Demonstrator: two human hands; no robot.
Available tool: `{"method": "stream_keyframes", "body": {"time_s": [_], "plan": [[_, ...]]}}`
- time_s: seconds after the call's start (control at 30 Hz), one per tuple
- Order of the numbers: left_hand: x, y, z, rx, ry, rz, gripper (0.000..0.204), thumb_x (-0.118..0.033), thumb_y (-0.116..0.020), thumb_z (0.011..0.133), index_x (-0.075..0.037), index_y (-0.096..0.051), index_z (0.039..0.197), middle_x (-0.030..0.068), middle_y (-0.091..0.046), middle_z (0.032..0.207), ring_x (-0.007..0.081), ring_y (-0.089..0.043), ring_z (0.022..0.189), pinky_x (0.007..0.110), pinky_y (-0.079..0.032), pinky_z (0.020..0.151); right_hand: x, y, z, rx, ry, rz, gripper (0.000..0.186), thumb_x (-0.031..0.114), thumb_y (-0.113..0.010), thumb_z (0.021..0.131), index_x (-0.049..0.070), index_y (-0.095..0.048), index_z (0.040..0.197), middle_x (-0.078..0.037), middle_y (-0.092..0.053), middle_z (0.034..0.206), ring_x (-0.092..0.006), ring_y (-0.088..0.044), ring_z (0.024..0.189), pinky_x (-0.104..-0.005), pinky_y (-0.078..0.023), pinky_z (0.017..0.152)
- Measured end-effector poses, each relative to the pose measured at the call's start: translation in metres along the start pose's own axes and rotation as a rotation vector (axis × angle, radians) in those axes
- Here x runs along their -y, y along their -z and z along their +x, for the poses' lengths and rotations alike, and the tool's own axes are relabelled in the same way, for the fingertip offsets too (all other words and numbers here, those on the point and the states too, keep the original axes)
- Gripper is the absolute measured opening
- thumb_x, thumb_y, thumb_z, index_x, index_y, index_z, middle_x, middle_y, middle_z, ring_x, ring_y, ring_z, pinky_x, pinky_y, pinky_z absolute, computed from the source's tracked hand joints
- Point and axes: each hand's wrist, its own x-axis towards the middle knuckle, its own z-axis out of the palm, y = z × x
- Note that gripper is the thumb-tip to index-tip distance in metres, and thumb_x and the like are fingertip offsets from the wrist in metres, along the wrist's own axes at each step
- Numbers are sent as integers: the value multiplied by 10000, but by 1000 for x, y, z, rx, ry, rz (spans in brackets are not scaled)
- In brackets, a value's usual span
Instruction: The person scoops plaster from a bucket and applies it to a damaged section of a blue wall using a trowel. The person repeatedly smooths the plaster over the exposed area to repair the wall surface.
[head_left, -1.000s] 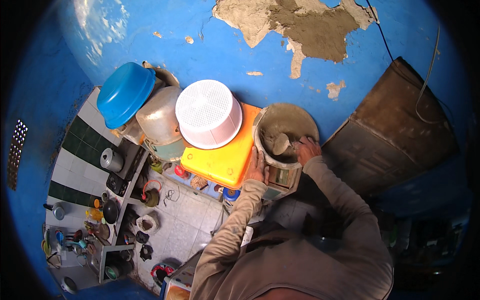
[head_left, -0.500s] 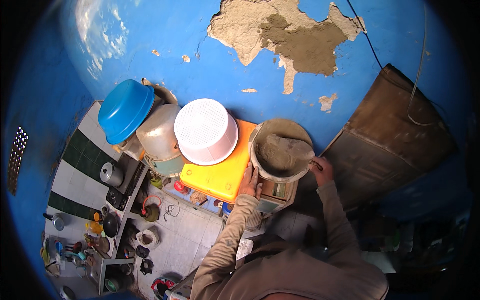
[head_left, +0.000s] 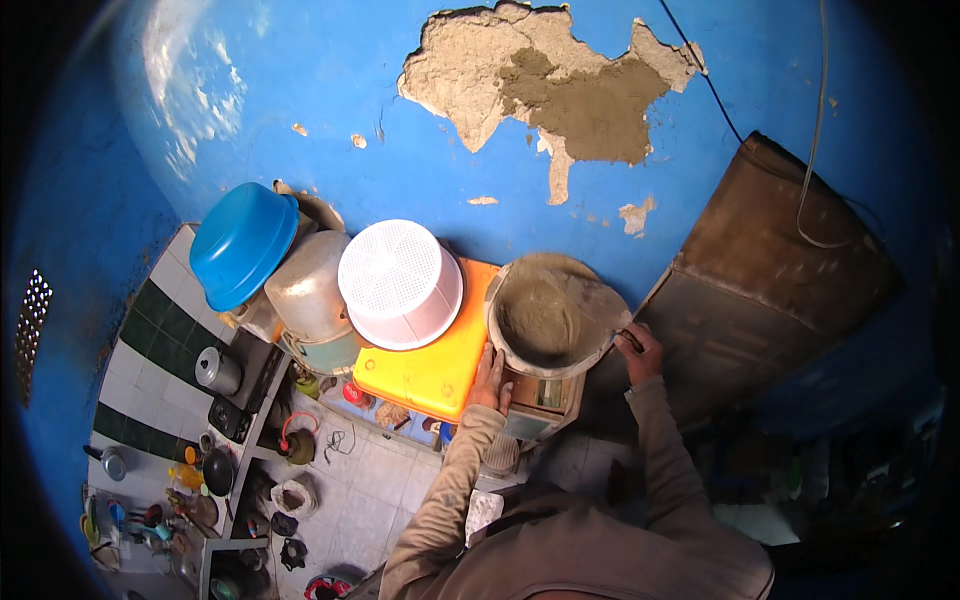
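Well, right hand [head_left: 646, 360] round trowel handle [head_left: 630, 342], left hand [head_left: 489, 382] spread, perhaps touching bucket's edge [head_left: 512, 356], open room above.

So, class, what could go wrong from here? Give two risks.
The bucket might tip if knocked: it appears to stand on a raised cabinet, with the left hand spread beside it rather than gripping it.

Mortar could drip from the trowel, held in the right hand at the bucket's rim, perhaps dirtying the nearby white strainer.
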Motion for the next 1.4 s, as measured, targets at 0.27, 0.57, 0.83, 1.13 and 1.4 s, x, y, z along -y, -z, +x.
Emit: {"method": "stream_keyframes", "body": {"time_s": [0.27,0.57,0.83,1.13,1.4], "plan": [[-16,7,-30,-36,71,-84,661,47,-550,788,-53,-349,1410,226,-249,1484,387,-298,1351,386,-277,1095,94,28,40,114,182,67,347,100,-693,789,-71,-609,1079,-89,-595,987,-149,-544,871,-303,-445,759],[-30,24,-75,-61,160,-143,593,15,-573,806,-47,-411,1373,227,-300,1460,372,-323,1341,374,-289,1088,231,43,96,438,168,342,336,123,-660,827,-67,-613,1101,-89,-610,960,-152,-570,850,-298,-468,732],[-17,3,-103,-43,183,-95,545,-27,-593,815,-39,-447,1340,239,-328,1440,387,-329,1333,387,-316,1071,227,44,205,433,-23,228,352,240,-605,893,-40,-609,1106,-70,-634,852,-100,-574,642,-226,-440,469],[-13,7,-108,-73,220,-140,486,-32,-565,826,-43,-480,1304,218,-398,1392,373,-380,1298,388,-324,1066,221,106,80,9,-100,-81,366,247,-589,894,-26,-598,1139,-48,-634,810,-57,-530,594,-208,-370,414],[-57,14,-14,-80,97,-42,568,-23,-560,824,-51,-408,1371,205,-345,1431,380,-354,1314,393,-319,1068,152,32,52,250,295,-594,251,218,-584,869,-10,-623,965,-131,-616,820,-205,-603,759,-343,-463,668]]}}
